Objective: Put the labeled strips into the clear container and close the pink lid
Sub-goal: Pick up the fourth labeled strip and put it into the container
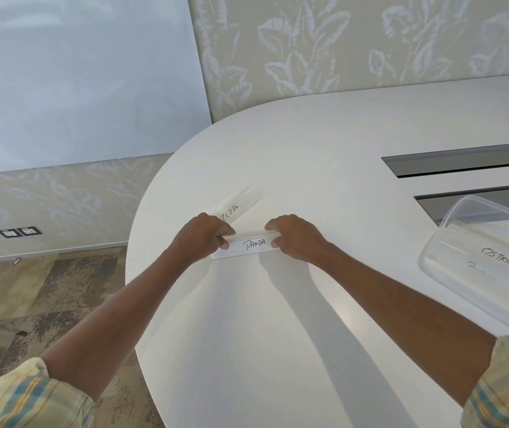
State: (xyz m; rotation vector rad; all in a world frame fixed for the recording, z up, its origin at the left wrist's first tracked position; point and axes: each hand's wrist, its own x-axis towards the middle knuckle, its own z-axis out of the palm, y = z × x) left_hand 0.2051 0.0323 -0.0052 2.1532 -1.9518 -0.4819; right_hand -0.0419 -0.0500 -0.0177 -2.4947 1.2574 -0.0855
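A white strip labeled PANDA (251, 247) lies on the white table (277, 319) in the middle of the view. My left hand (200, 239) pinches its left end and my right hand (296, 236) pinches its right end. Just behind my left hand a clear strip labeled ZEBRA (236, 205) lies at an angle on the table. At the right edge stands the clear container (444, 242), open on top, with a strip labeled OSTRICH (500, 257) inside and another faint strip under it. No pink lid is in view.
Two dark rectangular slots (463, 165) are cut into the table behind the container. The table's rounded edge (128, 273) runs along the left, with patterned floor below it. A leaf-patterned wall stands behind.
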